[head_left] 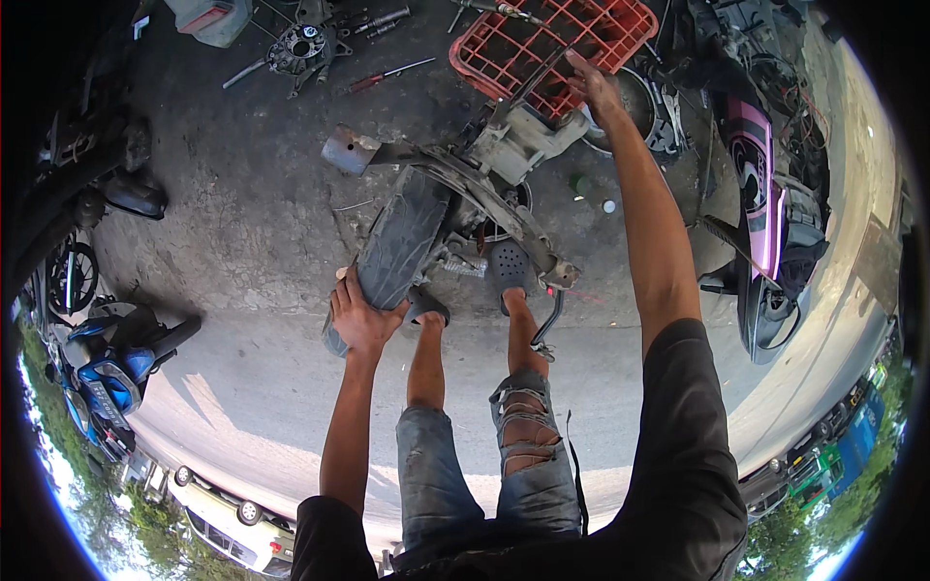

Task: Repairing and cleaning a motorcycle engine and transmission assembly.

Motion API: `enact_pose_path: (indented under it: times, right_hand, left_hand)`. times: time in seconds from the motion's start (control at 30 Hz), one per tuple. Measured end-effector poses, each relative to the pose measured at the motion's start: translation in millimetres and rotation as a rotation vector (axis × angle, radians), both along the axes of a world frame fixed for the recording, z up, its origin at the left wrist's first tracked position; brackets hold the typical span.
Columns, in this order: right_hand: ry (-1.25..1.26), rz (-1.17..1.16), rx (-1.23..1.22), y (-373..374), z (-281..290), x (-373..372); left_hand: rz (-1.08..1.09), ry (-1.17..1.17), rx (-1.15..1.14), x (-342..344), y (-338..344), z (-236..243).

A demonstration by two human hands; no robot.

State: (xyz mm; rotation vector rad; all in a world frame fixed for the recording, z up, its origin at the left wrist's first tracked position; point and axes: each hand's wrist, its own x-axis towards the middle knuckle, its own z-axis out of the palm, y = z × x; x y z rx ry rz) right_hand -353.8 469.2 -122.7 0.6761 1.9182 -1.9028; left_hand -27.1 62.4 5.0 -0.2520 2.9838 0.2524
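A scooter's rear wheel with a worn black tyre (402, 237) stands tilted before me, joined to a greasy swingarm and a grey metal casing (523, 140). My left hand (363, 315) grips the near end of the tyre, thumb and fingers spread over the tread. Stretched far forward, my right hand (596, 89) closes at the upper end of a dark narrow bar (542, 77) that runs back toward the casing; its fingertips are partly hidden. A curved metal arm (475, 184) crosses over the wheel, with a bracket (351, 150) at its left end. My feet stand just behind the wheel.
A red plastic crate (475, 58) lies beyond the casing, beside a round metal basin (635, 107) with tools. An engine part (308, 46) and a screwdriver (387, 76) lie far left. Pink-and-black scooter bodywork (760, 184) sits right; a blue motorcycle (111, 378) stands left.
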Motion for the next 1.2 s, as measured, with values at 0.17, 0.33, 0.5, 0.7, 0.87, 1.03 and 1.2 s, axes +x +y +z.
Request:
enact_pose_path:
  times: [0.17, 0.33, 0.5, 0.7, 0.87, 1.03, 1.2]
  right_hand:
    - [-0.136, 0.066, 0.031, -22.4, -37.4, -21.7]
    - [0.042, 0.039, 0.096, -15.7, -70.6, -33.0]
    - [0.308, 0.135, 0.816, -24.2, -97.1, -46.1]
    - [0.273, 0.055, 0.726, -32.4, -111.0, -44.5]
    - [0.114, 0.051, 0.754, -21.3, -105.0, -52.6]
    - [0.092, -0.045, 0.496, -25.0, -81.5, -46.0]
    - [0.214, -0.385, -0.108, -23.1, -67.4, -29.1]
  left_hand:
    - [0.009, 0.021, 0.025, -5.0, 8.2, 4.2]
    - [0.0, 0.034, 0.02, -7.5, 13.5, 1.4]
    - [0.02, -0.001, 0.008, -5.8, 9.6, 5.1]
    - [0.024, -0.009, -0.001, -4.4, 5.1, 0.5]
    - [0.018, -0.004, 0.028, -17.3, 6.3, 1.2]
    - [-0.029, 0.052, 0.036, -18.7, 1.8, 0.6]
    - [0.006, 0.025, 0.072, -11.4, -1.3, -2.5]
